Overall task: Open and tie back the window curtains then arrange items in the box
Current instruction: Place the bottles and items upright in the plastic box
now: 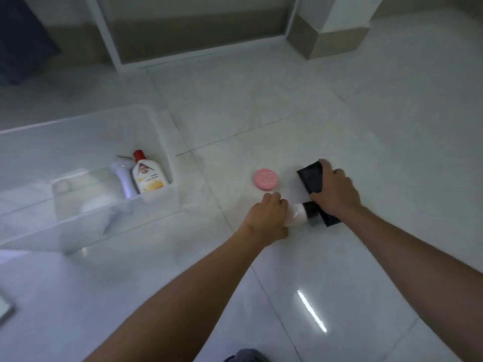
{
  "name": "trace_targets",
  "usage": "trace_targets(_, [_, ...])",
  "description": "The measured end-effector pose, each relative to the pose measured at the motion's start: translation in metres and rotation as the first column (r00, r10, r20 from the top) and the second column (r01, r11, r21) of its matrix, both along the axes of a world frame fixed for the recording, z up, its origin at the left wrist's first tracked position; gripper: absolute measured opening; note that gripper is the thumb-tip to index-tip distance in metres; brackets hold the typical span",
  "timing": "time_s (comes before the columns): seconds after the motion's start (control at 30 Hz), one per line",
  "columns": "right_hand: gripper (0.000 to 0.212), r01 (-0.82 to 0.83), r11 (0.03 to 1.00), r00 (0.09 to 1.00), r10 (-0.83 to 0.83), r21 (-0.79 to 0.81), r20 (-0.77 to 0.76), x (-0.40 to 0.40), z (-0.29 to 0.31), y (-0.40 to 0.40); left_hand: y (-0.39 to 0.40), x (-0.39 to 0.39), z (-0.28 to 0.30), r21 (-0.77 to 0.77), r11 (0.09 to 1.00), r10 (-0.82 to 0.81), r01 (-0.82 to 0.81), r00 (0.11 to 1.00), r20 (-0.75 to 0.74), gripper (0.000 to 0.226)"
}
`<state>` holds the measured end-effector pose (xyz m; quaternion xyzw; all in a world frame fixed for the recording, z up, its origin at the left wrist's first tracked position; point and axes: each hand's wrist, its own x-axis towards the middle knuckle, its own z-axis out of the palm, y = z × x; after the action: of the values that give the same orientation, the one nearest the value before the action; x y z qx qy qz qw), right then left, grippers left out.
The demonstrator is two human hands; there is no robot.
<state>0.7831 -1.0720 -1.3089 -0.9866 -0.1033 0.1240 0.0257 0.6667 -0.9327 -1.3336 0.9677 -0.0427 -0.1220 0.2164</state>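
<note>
A white tube (298, 214) with its dark cap toward the right hand (333, 193) is gripped by the left hand (266, 218); a black pouch (311, 178) is grasped by the right. The clear box (86, 178) lies left of both hands, nearer the left.

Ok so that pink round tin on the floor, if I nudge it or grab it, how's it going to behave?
The pink tin lies flat on its wide face and looks low, so it probably won't tip or roll. The floor tiles look glossy, so a push would likely make it slide easily. It looks small and rigid, so it should lift without flexing; its weight can't be judged from here.
</note>
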Motion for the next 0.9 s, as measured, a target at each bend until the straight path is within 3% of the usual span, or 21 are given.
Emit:
trace_targets(0.17, [0.085,-0.011,0.956,0.992,-0.027,0.293,0.124,0.014,0.068,0.083,0.060,-0.031,0.087,-0.280,0.905,0.369,-0.320,0.919,0.140,0.057])
trace_targets(0.3, [0.081,-0.154,0.838,0.986,0.099,0.524,0.132,-0.020,0.125,0.176,0.137,-0.075,0.157,-0.354,0.729,0.681,-0.586,0.676,0.282,0.048])
trace_targets(0.4, [0.076,-0.279,0.730,0.957,0.269,0.624,0.114,-0.070,0.147,0.246,0.195,-0.117,0.173,-0.264,0.569,0.816,-0.779,0.497,0.296,0.051])
trace_targets(0.5, [0.073,-0.378,0.690,0.895,0.444,0.617,0.053,-0.114,0.143,0.303,0.235,-0.146,0.163,-0.117,0.452,0.887,-0.884,0.431,0.167,0.051])
trace_targets(0.67, [0.068,-0.446,0.761,0.829,0.550,0.472,-0.103,-0.143,0.107,0.348,0.278,-0.160,0.132,0.072,0.378,0.925,-0.923,0.372,-0.081,0.046])
trace_targets(0.77, [0.066,-0.443,0.811,0.821,0.539,0.383,-0.191,-0.147,0.090,0.357,0.289,-0.157,0.114,0.134,0.415,0.900,-0.900,0.385,-0.206,0.042])
trace_targets(0.9, [0.064,-0.469,0.839,0.811,0.533,0.276,-0.241,-0.159,0.068,0.369,0.293,-0.150,0.090,0.266,0.503,0.860,-0.822,0.446,-0.247,0.037])
